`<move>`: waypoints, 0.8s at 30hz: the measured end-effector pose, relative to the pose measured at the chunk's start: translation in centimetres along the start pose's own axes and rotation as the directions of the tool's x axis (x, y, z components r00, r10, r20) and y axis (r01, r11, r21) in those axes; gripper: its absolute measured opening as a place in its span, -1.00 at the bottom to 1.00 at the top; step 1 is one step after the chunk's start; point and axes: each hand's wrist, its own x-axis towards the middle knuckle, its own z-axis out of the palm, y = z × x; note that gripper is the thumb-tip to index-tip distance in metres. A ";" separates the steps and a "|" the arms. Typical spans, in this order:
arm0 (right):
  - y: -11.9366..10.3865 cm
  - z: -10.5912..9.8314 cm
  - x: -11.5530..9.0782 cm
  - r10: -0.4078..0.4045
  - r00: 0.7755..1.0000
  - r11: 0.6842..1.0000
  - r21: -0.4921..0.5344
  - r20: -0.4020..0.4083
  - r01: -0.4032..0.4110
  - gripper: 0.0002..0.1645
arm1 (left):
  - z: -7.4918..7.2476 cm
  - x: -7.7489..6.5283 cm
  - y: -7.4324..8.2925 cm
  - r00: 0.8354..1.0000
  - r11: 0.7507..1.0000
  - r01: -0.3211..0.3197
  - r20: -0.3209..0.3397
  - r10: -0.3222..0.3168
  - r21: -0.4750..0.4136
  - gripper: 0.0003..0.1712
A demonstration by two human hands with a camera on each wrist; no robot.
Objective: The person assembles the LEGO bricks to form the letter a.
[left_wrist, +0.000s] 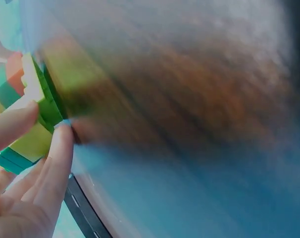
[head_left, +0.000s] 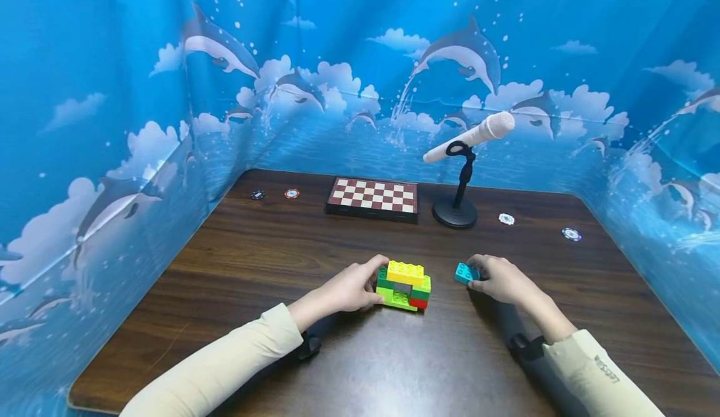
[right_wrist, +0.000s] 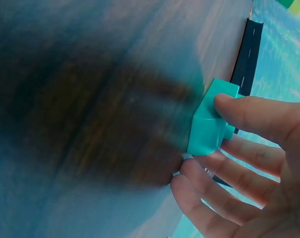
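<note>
My left hand (head_left: 352,287) grips the left side of a small structure of toy building blocks (head_left: 406,277), thumb in front and fingers behind. A yellow block tops it, with light green, dark green and red ones below and a gap in the middle. In the left wrist view, thumb and fingers (left_wrist: 63,144) lie against its green blocks (left_wrist: 51,106). To the right, my right hand (head_left: 504,279) pinches a teal toy block (head_left: 464,273) at the table surface. The right wrist view shows the thumb (right_wrist: 249,113) on that block (right_wrist: 209,121), with fingers on its other side.
Behind the hands, a checkered game board (head_left: 373,196) lies on the dark wooden table (head_left: 253,267). Beside it a white microphone (head_left: 475,135) stands on a black stand (head_left: 454,211). Poker chips lie at the back left (head_left: 291,194) and back right (head_left: 506,219). A dolphin-print curtain (head_left: 337,60) surrounds the table.
</note>
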 end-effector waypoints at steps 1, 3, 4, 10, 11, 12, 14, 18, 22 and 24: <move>0.0 0.0 0.0 0.000 1.000 1.000 0.003 0.000 0.000 -0.56 | 0.0 0.1 0.0 1.000 1.000 0.000 0.000 0.000 -0.007 -0.24; 0.0 0.0 0.0 0.004 1.000 1.000 0.006 -0.002 -0.004 -0.56 | -0.1 0.1 -0.1 1.000 0.999 0.013 0.000 -0.013 -0.037 -0.23; 0.0 0.0 0.0 0.005 1.000 1.000 0.008 -0.005 -0.005 -0.56 | -0.2 0.2 -0.1 1.000 0.998 0.022 0.001 -0.022 -0.058 -0.24; 0.1 0.2 0.0 0.009 1.000 1.000 0.016 -0.016 -0.009 -0.55 | -0.6 0.5 -0.1 0.993 0.978 0.113 0.045 -0.106 -0.177 -0.23; 0.1 0.2 -0.1 0.009 1.000 1.000 0.016 -0.018 -0.009 -0.55 | -0.6 0.5 -0.1 0.992 0.974 0.125 0.053 -0.117 -0.191 -0.21; 0.1 0.2 -0.1 0.009 1.000 1.000 0.014 -0.020 -0.009 -0.56 | -0.6 0.5 -0.1 0.990 0.970 0.135 0.059 -0.126 -0.203 -0.21; 0.1 0.2 -0.2 0.008 1.000 1.000 0.012 -0.024 -0.008 -0.56 | -0.5 0.4 -0.2 0.988 0.961 0.151 0.068 -0.139 -0.233 -0.23; 0.1 0.1 -0.3 0.012 1.000 1.000 0.013 -0.024 -0.012 -0.55 | -0.4 0.6 -0.7 0.991 0.952 0.131 0.066 -0.117 -0.276 -0.34; 0.1 0.0 -0.3 0.020 1.000 1.000 0.016 -0.020 -0.020 -0.55 | -0.4 1.0 -1.2 0.993 0.953 0.100 0.086 -0.079 -0.284 -0.36; 0.1 0.0 -0.4 0.021 1.000 1.000 0.019 -0.020 -0.021 -0.55 | -0.4 1.1 -1.4 0.995 0.962 0.079 0.087 -0.058 -0.260 -0.36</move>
